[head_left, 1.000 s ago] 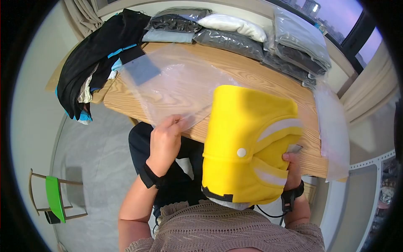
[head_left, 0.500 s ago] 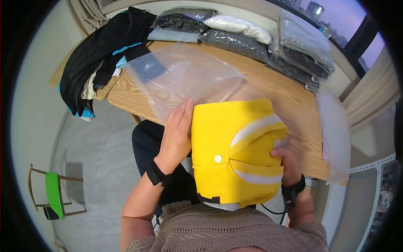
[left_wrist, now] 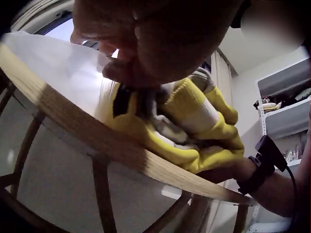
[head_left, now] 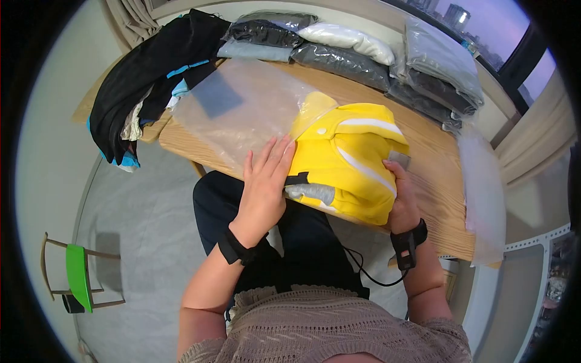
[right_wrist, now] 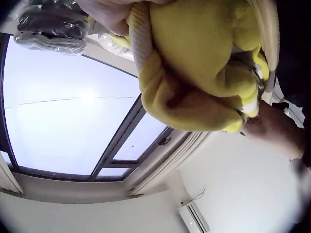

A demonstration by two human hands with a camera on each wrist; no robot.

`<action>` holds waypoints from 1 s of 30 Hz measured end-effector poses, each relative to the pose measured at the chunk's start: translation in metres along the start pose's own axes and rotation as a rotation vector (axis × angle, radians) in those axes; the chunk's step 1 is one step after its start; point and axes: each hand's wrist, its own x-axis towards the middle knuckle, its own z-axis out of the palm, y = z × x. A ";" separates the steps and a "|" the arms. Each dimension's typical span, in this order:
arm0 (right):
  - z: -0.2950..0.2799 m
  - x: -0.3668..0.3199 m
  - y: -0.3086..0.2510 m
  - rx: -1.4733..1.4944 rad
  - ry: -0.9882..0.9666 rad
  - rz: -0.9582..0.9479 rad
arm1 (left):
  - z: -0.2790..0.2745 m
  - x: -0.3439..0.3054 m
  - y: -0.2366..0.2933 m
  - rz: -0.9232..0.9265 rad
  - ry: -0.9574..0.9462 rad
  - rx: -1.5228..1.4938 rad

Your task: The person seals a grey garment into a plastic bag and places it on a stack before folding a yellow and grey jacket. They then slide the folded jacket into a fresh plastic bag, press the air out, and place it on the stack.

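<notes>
A folded yellow garment (head_left: 357, 154) with white stripes and a white button lies at the table's front edge, its far end inside the mouth of a clear plastic bag (head_left: 254, 91). My right hand (head_left: 404, 196) grips the garment's right side, thumb on top and fingers hidden underneath. With fingers straight, my left hand (head_left: 263, 181) rests on the bag's near edge, right against the garment's left side. Seen from the left wrist, grey and white layers show in the garment's folds (left_wrist: 194, 116), just above the table edge. In the right wrist view, the garment (right_wrist: 194, 53) bulges past the hand.
Clothes packed in clear bags (head_left: 339, 63) line the back of the wooden table (head_left: 436, 187). A heap of dark clothes (head_left: 151, 78) lies at the left, and flat clear bags (head_left: 481, 193) hang over the right edge. A green chair (head_left: 77, 275) stands on the floor at left.
The garment has moved forward from above the lap onto the table, its far end now in the bag. My left hand has shifted right and its fingers have straightened over the bag's edge.
</notes>
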 end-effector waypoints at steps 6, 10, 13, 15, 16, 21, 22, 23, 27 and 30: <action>0.010 0.004 0.026 0.047 0.052 -0.126 | 0.013 0.004 0.007 -0.045 0.162 0.038; 0.014 -0.003 0.038 -0.095 0.131 -0.264 | 0.017 0.002 -0.002 -0.064 0.290 0.125; 0.005 -0.019 0.015 -0.449 0.135 -0.309 | 0.020 -0.006 -0.008 -0.180 0.436 0.041; 0.011 -0.031 0.009 -0.687 0.124 -0.346 | 0.019 -0.013 -0.010 -0.231 0.487 0.054; 0.027 -0.042 0.009 -1.099 0.225 -0.724 | 0.020 -0.017 -0.013 -0.264 0.494 0.044; 0.105 -0.070 0.045 -2.314 -0.233 -1.182 | 0.023 -0.021 -0.013 -0.320 0.477 0.008; 0.108 -0.059 0.058 -2.482 -0.283 -1.218 | 0.024 -0.020 -0.013 -0.298 0.509 0.020; 0.107 -0.047 0.066 -2.650 -0.337 -1.252 | 0.025 -0.021 -0.012 -0.298 0.512 0.022; 0.090 -0.002 0.085 -2.700 -0.221 -1.480 | 0.027 -0.019 -0.011 -0.334 0.518 -0.048; 0.092 0.010 0.094 -2.758 -0.081 -1.553 | 0.035 -0.015 -0.017 -0.329 0.497 -0.139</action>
